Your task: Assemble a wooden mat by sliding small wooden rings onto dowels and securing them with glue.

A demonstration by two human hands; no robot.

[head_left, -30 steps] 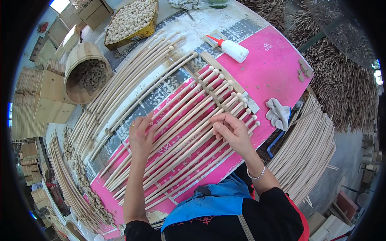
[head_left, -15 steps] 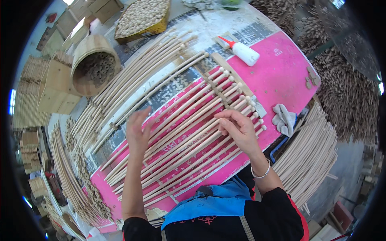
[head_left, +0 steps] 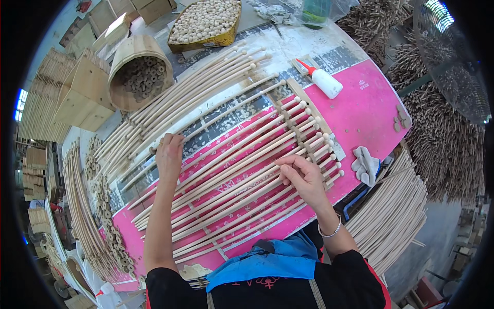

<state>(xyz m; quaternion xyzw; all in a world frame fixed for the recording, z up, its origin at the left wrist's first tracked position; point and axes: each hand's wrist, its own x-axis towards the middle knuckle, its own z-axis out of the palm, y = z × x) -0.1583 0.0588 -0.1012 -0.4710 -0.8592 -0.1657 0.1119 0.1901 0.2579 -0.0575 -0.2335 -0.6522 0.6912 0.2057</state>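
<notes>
Thin pale wooden sticks with round ball ends at the right lie side by side across a pink board on the table. At the left of this row, my left hand is closed over a wooden stick, beside a small brown ring. My right hand hovers over the row near the ball ends, thumb and forefinger pinched together. Whatever lies between those fingertips is too small to make out. Next to it, a notched wooden strip crosses the sticks.
More ball-ended sticks lie farther back. Behind them stand a wooden bucket of rings and a yellow tray of wooden balls. A white glue bottle and a grey glove lie at the right. Bundled sticks sit beyond the table edge.
My left hand has moved up and away from me, from above the row to the stick at its far side, and has closed. My right hand keeps its pinch in nearly the same place.
</notes>
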